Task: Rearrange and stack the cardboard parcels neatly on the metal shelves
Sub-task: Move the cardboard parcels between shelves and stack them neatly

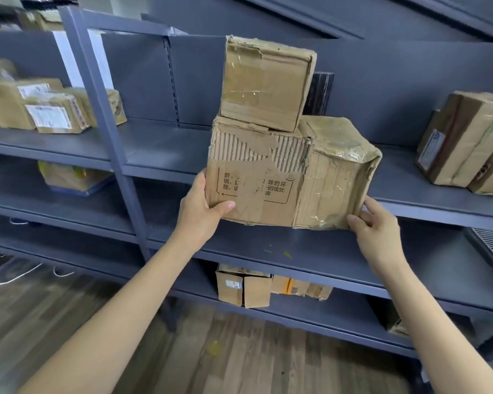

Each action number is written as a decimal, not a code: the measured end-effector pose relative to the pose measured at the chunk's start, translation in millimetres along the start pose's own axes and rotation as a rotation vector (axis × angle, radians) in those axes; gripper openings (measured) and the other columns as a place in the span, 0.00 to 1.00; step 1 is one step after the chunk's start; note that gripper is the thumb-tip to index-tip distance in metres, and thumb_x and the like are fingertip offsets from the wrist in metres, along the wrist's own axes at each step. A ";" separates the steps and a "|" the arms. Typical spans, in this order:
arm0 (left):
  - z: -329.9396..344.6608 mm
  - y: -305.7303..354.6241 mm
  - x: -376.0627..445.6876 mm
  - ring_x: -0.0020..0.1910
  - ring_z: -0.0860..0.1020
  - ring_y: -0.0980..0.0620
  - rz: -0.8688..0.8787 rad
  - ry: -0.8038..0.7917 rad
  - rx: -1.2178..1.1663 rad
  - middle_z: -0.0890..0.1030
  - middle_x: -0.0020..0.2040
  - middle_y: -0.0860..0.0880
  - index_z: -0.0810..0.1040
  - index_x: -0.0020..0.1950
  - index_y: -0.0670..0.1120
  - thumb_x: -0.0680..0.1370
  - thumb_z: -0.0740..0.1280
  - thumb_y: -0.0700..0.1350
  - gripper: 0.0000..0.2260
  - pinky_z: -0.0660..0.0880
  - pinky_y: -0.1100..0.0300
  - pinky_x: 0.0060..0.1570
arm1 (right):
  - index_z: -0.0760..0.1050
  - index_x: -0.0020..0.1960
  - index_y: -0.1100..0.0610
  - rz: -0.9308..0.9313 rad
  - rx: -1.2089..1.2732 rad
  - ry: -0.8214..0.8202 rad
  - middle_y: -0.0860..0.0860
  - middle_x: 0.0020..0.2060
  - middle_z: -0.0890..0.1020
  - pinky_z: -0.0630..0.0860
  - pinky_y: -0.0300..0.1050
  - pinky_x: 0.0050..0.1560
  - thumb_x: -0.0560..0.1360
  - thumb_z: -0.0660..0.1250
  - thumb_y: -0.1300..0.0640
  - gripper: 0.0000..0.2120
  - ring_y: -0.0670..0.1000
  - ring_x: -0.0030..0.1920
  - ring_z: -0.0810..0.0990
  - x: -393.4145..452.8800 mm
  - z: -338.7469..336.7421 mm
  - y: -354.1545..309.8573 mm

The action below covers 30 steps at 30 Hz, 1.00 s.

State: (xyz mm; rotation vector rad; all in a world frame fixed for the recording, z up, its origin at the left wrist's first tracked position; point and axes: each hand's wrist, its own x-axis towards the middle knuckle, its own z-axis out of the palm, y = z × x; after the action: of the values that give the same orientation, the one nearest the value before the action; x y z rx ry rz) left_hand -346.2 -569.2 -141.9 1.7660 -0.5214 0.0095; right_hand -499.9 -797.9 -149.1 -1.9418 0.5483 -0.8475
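Observation:
Two worn cardboard parcels are held side by side in front of the metal shelf (160, 155). The torn printed parcel (254, 177) is on the left and the tape-wrapped parcel (336, 172) on the right. A smaller taped parcel (265, 83) sits on top of them, tilted a little. My left hand (202, 209) grips the printed parcel's lower left corner, thumb across its front. My right hand (373, 220) grips the tape-wrapped parcel's lower right corner. The parcels' undersides are hidden.
More parcels stand on the same shelf at the far right (467, 140) and on the neighbouring bay at the left (52, 109). A dark box (320, 92) stands behind the stack. Lower shelves hold a few parcels (242, 288). A grey upright post (111, 137) divides the bays.

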 end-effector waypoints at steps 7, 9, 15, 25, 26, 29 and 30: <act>-91.7 -30.3 -50.4 0.61 0.74 0.55 -0.045 0.084 0.028 0.77 0.60 0.55 0.66 0.68 0.54 0.72 0.71 0.36 0.28 0.70 0.49 0.65 | 0.77 0.54 0.48 -0.007 0.042 -0.121 0.44 0.44 0.83 0.74 0.56 0.61 0.74 0.60 0.72 0.21 0.47 0.51 0.81 -59.1 63.3 -35.6; -124.4 -39.0 -68.3 0.61 0.74 0.54 -0.064 0.111 0.046 0.77 0.60 0.55 0.66 0.68 0.54 0.72 0.71 0.36 0.28 0.70 0.48 0.65 | 0.76 0.54 0.47 -0.017 0.040 -0.152 0.47 0.43 0.83 0.74 0.58 0.60 0.74 0.61 0.71 0.20 0.52 0.51 0.81 -80.2 85.0 -46.5; -210.4 -61.0 -124.1 0.60 0.75 0.55 -0.104 0.161 0.061 0.78 0.58 0.58 0.67 0.67 0.55 0.72 0.71 0.36 0.28 0.71 0.49 0.64 | 0.76 0.58 0.50 -0.011 0.108 -0.264 0.39 0.40 0.82 0.74 0.32 0.52 0.74 0.61 0.71 0.21 0.35 0.43 0.80 -145.6 145.3 -76.0; -291.3 -82.6 -151.5 0.58 0.75 0.57 -0.148 0.310 0.042 0.77 0.54 0.62 0.67 0.59 0.61 0.72 0.70 0.34 0.26 0.71 0.49 0.64 | 0.74 0.49 0.34 -0.033 0.126 -0.407 0.60 0.43 0.83 0.76 0.58 0.57 0.72 0.66 0.68 0.26 0.62 0.48 0.80 -169.8 223.4 -112.7; -297.8 -84.9 -147.8 0.59 0.75 0.56 -0.148 0.330 0.047 0.77 0.54 0.62 0.68 0.58 0.62 0.72 0.70 0.34 0.26 0.70 0.49 0.64 | 0.74 0.49 0.35 -0.048 0.140 -0.424 0.59 0.43 0.83 0.76 0.57 0.58 0.72 0.67 0.68 0.26 0.62 0.48 0.80 -166.2 232.0 -116.9; -317.4 -93.7 -134.2 0.60 0.75 0.55 -0.154 0.377 0.054 0.78 0.57 0.59 0.68 0.61 0.61 0.72 0.70 0.34 0.27 0.70 0.48 0.64 | 0.74 0.48 0.36 -0.089 0.180 -0.485 0.58 0.43 0.83 0.75 0.57 0.58 0.72 0.67 0.68 0.25 0.62 0.49 0.80 -150.6 262.5 -126.9; -324.3 -96.4 -128.3 0.60 0.75 0.55 -0.158 0.394 0.061 0.78 0.58 0.58 0.69 0.63 0.58 0.72 0.70 0.35 0.27 0.70 0.48 0.64 | 0.74 0.48 0.36 -0.095 0.204 -0.511 0.58 0.43 0.83 0.75 0.56 0.58 0.72 0.67 0.69 0.25 0.62 0.49 0.79 -143.6 274.5 -129.7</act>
State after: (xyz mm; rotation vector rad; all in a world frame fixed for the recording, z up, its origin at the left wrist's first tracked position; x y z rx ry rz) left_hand -341.4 -209.4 -180.0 1.8016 -0.0963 0.2595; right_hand -385.7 -483.4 -177.9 -1.9068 0.0631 -0.4147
